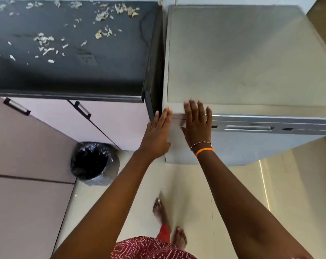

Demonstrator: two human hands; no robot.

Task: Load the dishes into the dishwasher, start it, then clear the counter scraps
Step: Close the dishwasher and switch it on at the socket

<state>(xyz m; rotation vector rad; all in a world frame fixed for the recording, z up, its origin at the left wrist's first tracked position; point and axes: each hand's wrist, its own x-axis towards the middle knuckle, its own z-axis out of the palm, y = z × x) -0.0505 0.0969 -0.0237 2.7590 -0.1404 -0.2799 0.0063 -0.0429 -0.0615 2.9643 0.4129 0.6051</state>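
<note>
The silver dishwasher stands at the right with its door closed; a handle recess and control strip run along its top front edge. My right hand lies flat over the left end of that strip, fingers spread and reaching onto the top. My left hand is flat against the dishwasher's front left corner, fingers straight. Neither hand holds anything. Pale food scraps are scattered over the dark counter at the left.
A small bin with a black liner stands on the floor below the counter. Pink cabinet doors with dark handles are under the counter. My bare feet are on the pale floor tiles.
</note>
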